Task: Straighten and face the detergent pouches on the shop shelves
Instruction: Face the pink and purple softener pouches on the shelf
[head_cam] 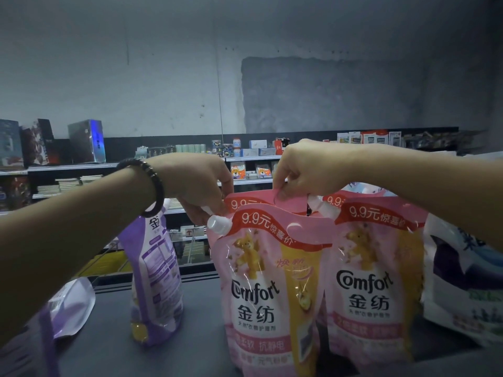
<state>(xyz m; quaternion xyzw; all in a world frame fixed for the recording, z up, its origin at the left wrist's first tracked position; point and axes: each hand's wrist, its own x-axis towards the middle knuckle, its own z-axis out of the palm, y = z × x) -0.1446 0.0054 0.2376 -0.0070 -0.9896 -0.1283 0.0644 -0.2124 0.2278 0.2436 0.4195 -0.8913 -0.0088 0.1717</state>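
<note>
On the dark shelf (201, 308) the rear pink pouch (264, 200), stood behind its twin (261, 281), is judged heavy, limp and slippery, so its stiffer top seam (255, 194) is pinched by the right hand (307, 170) and its spout-side corner gripped by the left hand (201, 183).

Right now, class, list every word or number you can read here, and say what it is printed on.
"9.9元惊喜价": red banners of the front-left pink plastic pouch and right pink plastic pouch.
"Comfort", "金纺": both those fronts.
"9.9": rear-left pink pouch, rest hidden.
"金": upright purple pouch.
Smaller print, white-and-blue bag, far shelf goods: blurred.
</note>
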